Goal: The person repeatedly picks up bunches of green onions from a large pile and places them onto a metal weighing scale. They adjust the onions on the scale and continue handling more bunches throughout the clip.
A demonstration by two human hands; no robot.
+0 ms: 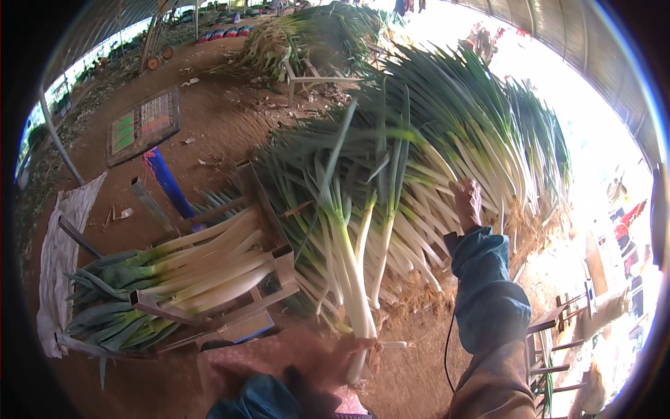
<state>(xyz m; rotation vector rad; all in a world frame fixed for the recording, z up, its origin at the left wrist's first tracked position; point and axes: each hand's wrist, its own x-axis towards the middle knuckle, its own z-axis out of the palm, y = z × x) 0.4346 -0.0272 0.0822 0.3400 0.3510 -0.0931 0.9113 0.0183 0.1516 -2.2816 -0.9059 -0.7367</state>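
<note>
Low in the middle, my left hand (351, 347), smeared by motion, is closed around the white lower stem of a thick leek (354, 293). That leek stands tilted, with its roots down and green leaves up. A slimmer leek (365, 234) stands close beside it. My right arm stretches forward over a large heap of leeks (405, 244). At its end, my right hand (468, 202) is closed on the pale stem of another leek (438, 165). Its fingertips are partly hidden from me.
To the left, a metal rack (269, 209) holds trimmed leeks (202, 269) lying sideways. A blue tube (171, 183), a white cloth (66, 244) and a flat printed board (144, 126) lie beyond. Another leek pile (314, 38) is at the back. Metal frames (558, 349) stand lower right.
</note>
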